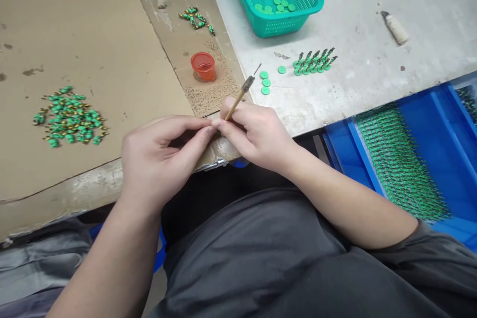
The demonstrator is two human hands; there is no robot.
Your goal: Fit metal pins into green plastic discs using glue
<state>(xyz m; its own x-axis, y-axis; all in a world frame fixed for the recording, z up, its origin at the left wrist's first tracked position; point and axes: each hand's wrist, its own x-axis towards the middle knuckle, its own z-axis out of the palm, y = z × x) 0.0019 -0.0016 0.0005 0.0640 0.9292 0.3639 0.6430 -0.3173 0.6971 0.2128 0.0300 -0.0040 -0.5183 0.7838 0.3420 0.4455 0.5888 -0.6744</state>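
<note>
Between the thumb and fingers of my right hand point(257, 129) is a thin wooden-handled brush point(237, 103), its dark end pointing up and away from me. My left hand point(167, 151) is closed in a pinch, its fingertips meeting those of my right hand at the table's front edge. Whatever the left fingertips hold is hidden or too small to make out. Just beyond the hands stands a small orange-red cup point(203, 66) with liquid in it. Right of the brush lie a few loose green discs point(265, 82), near rows of discs with dark-tipped figures standing on them point(315, 63).
A teal basket point(278, 25) holds many green discs. Small green, yellow and black figures point(74, 117) are heaped on the cardboard at left, with smaller groups point(196, 19) at the back. A small bottle point(395, 28) lies at right. Blue trays point(428, 124) with rows of green pieces sit below the table edge.
</note>
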